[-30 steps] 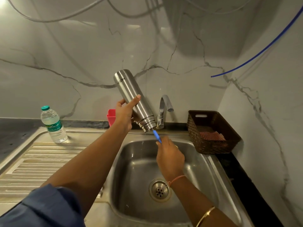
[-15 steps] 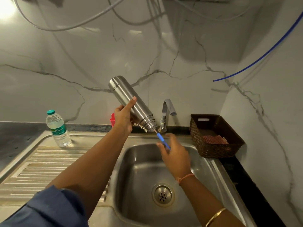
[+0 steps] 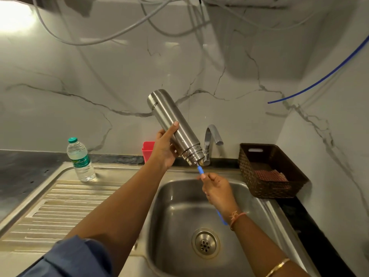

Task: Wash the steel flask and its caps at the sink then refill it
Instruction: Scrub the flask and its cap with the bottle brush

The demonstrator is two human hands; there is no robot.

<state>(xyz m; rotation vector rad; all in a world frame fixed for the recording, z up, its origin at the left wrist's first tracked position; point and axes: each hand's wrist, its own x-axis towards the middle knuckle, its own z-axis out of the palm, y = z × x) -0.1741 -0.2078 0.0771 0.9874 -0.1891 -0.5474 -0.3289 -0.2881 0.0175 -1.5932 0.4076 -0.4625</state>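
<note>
Left hand (image 3: 164,148) grips flask (image 3: 171,120) mouth-down over sink (image 3: 179,216), right hand (image 3: 217,189) grips brush (image 3: 199,169) poked in its mouth. Mid-scrub imo; caps not in view, rinse + refill left to do.

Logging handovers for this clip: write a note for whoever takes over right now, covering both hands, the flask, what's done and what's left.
Left hand: grips the steel flask, which is tilted mouth-down above the sink.
Right hand: holds a blue-handled brush; its far end goes into the flask mouth.
Tap: no running water visible. No caps in view.
Done: flask uncapped, and its inside is apparently being scrubbed.
Left: rinse the flask, wash the caps, refill.
A plastic water bottle stands on the drainboard.
</note>
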